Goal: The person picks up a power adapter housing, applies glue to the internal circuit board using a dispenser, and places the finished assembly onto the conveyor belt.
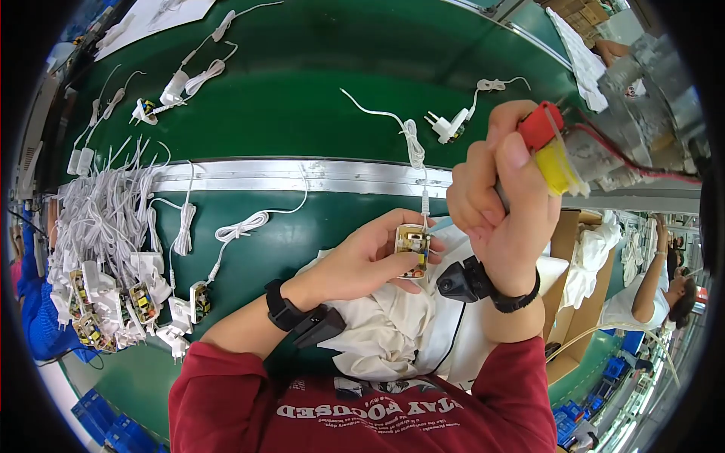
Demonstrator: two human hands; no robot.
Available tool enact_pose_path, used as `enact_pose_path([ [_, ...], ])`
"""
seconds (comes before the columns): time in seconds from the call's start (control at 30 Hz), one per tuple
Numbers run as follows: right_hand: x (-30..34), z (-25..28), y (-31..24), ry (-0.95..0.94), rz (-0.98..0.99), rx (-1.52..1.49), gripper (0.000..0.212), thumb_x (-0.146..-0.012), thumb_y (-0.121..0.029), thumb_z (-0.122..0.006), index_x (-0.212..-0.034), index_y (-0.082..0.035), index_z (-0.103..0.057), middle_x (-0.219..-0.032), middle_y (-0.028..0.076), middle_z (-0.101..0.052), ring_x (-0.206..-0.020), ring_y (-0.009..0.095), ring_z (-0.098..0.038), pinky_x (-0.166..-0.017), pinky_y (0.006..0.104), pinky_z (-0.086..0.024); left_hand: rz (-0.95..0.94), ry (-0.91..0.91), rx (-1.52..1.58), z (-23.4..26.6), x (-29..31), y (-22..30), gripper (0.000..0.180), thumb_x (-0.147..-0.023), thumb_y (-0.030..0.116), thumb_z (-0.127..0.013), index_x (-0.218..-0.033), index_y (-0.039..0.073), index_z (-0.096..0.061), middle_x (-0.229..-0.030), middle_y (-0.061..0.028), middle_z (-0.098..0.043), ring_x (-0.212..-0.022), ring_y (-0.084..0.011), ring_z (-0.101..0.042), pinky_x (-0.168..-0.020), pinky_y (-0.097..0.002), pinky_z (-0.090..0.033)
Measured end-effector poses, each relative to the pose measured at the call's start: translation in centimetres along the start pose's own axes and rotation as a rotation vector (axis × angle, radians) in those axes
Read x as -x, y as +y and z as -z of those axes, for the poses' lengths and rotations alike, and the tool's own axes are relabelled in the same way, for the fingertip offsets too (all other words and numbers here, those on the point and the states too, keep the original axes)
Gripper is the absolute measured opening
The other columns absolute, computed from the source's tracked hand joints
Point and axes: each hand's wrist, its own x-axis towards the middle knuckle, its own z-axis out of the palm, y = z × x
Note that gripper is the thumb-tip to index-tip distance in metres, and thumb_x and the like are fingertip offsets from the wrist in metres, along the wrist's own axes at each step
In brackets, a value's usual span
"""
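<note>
Near the middle, my left hand (377, 260) is closed around an open white charger (412, 246) whose circuit board faces up. Its white cord (411, 143) runs away over the metal rail, bundled partway. My right hand (504, 189) is raised at the right, fingers curled. Its thumb and fingers grip a tool-like piece with a red end (541, 126) and a yellow-wrapped part (557, 166); its exact kind is unclear. The piece adjoins a greyish, see-through device (642, 113) with red wires. Beneath my hands lies crumpled white cloth (377, 325).
A heap of corded chargers (113, 302) lies at the left, several with bare boards. Another coiled cord (242, 226) lies beside it. Beyond the metal rail (264, 177), chargers lie on the green belt (302, 68). A cardboard box (578, 332) stands at the right; another person (657, 291) is beyond it.
</note>
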Motion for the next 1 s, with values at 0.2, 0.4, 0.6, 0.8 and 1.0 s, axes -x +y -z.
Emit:
enact_pose_path([
  [0.2, 0.3, 0.3, 0.2, 0.003, -0.012, -0.094, 0.014, -0.088, -0.012, -0.054, -0.091, -0.005, -0.043, -0.055, -0.005, -0.039, -0.039, 0.002, -0.03, -0.037, 0.0203, -0.02, -0.006, -0.017, 0.021, 0.1, 0.1, 0.0, 0.041, -0.09, 0.002, -0.046, -0.13, 0.004, -0.037, -0.126, -0.0092, -0.051, -0.113, -0.0208, -0.053, -0.081, -0.0321, -0.055],
  [0.4, 0.2, -0.2, 0.1, 0.072, -0.041, -0.1, 0.016, -0.088, -0.013, -0.055, -0.09, -0.004, -0.042, -0.051, -0.004, -0.038, -0.038, 0.002, -0.029, -0.037, 0.0203, -0.02, -0.035, -0.035, 0.023, 0.3, 0.1, -0.2, 0.041, -0.09, 0.001, -0.046, -0.13, 0.003, -0.037, -0.124, -0.0088, -0.052, -0.111, -0.0195, -0.054, -0.08, -0.0314, -0.055],
  [0.6, 0.0, -0.7, -0.6, 0.037, -0.014, 0.203, 0.025, -0.095, -0.032, -0.043, -0.095, -0.008, -0.037, -0.044, -0.004, -0.027, -0.034, 0.005, -0.02, -0.033, 0.0227, -0.016, -0.022, -0.015, 0.042, 0.1, 0.1, 0.0, 0.04, -0.09, 0.001, -0.045, -0.129, 0.002, -0.038, -0.123, -0.0086, -0.052, -0.109, -0.0189, -0.055, -0.081, -0.0325, -0.055],
  [0.8, 0.7, -0.8, -0.9, -0.036, -0.033, 0.201, 0.028, -0.096, -0.035, -0.041, -0.099, -0.007, -0.036, -0.045, -0.004, -0.028, -0.034, 0.005, -0.02, -0.033, 0.0232, -0.017, -0.028, 0.1, 0.092, 0.5, 0.0, -0.1, 0.038, -0.091, 0.002, -0.044, -0.129, 0.005, -0.038, -0.12, -0.0095, -0.054, -0.113, -0.0186, -0.054, -0.082, -0.0337, -0.055],
  [1.0, 1.2, -0.9, -0.2, -0.107, -0.018, 0.164, 0.03, -0.096, -0.038, -0.042, -0.095, -0.009, -0.033, -0.045, -0.003, -0.03, -0.034, 0.005, -0.021, -0.033, 0.0231, -0.018, -0.042, 0.134, 0.225, 0.8, 0.2, 0.6, 0.035, -0.092, 0.004, -0.041, -0.127, 0.006, -0.04, -0.119, -0.0095, -0.055, -0.114, -0.0208, -0.054, -0.083, -0.036, -0.054],
])
